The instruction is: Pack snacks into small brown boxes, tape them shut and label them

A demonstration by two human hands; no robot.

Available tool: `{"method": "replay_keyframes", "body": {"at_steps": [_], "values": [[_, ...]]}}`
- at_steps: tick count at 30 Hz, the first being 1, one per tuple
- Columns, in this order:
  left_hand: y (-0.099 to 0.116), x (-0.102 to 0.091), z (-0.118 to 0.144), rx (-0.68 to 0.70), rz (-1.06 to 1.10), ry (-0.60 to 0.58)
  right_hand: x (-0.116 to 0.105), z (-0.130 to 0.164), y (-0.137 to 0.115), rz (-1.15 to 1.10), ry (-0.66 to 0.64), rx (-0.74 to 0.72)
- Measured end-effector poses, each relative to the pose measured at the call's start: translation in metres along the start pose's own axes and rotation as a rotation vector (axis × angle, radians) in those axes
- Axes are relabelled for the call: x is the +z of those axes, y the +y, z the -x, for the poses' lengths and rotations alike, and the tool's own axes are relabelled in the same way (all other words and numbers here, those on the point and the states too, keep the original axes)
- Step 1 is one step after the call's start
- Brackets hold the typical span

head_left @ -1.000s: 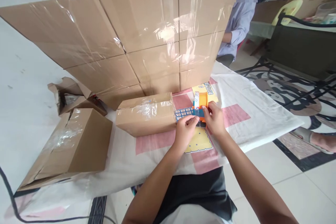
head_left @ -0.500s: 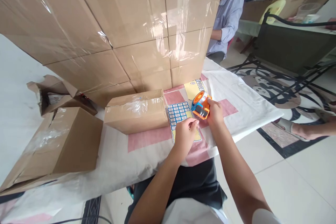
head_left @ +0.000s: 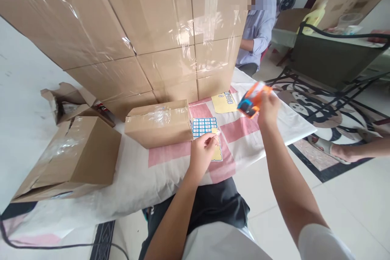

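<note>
My right hand (head_left: 268, 107) grips an orange and blue tape dispenser (head_left: 251, 100) and holds it lifted above the right part of the table. My left hand (head_left: 203, 152) rests low on the cloth with its fingertips pinched together over a blue and yellow sticker sheet (head_left: 207, 130); whether it holds a tape end I cannot tell. A small sealed cardboard box (head_left: 158, 124) lies just left of the sheet. A second yellow sticker sheet (head_left: 224, 101) lies further back.
A wall of taped cartons (head_left: 146, 40) stands behind the small box. A larger carton (head_left: 79, 154) and a torn open one (head_left: 70, 103) lie at the left. A seated person (head_left: 256, 32) is behind the table; another person's sandalled foot (head_left: 332, 148) is at right.
My right hand has lifted the tape dispenser off the sticker sheet, up and to the right. My left hand stayed low by the sheet, fingers pinched.
</note>
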State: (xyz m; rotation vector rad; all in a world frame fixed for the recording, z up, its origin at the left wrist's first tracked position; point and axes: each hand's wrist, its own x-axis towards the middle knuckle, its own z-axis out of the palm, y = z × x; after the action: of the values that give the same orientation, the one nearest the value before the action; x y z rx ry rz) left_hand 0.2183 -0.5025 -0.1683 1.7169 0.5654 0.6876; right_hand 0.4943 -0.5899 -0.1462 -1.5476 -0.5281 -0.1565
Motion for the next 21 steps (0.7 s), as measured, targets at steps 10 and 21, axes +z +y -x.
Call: {"method": "replay_keyframes", "body": {"at_steps": [10,21], "values": [[0.009,-0.033,0.014,-0.089,0.231,0.078,0.033,0.078,-0.018,0.201,-0.259,0.100],[0.036,-0.077,0.046,-0.001,0.047,0.188,0.083,0.154,-0.144,-0.025,-0.865,-0.515]]}}
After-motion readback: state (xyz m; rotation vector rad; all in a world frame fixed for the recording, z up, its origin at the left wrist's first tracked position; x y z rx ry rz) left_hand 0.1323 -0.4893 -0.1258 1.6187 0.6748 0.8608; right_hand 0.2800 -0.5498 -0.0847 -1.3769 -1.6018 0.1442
